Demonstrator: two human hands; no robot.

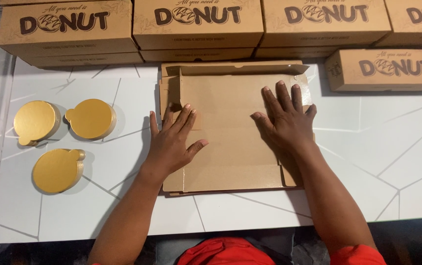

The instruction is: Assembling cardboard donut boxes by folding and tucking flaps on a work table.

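No grip is being closed on anything: both hands are being held open and flat, fingers spread, palms pressed down on an unfolded cardboard box blank. The left hand is being laid over the blank's left edge, near a folded side flap, while the right hand is being rested on its right half, fingertips pointing toward the raised back flap.

The blank, plain brown and matte with creased fold lines, is being supported in the middle of a white surface patterned with thin grey lines. Open room is being left to the right of the blank and along the near edge, where the surface ends close to the person's red clothing.

The far edge is being closed off by a row of stacked, assembled brown boxes with dark printing; one more closed box is being kept just right of the blank's back corner.

To the left, well apart from the blank, three small stacks of round gold cake boards with little tabs are being kept, shiny and smooth.
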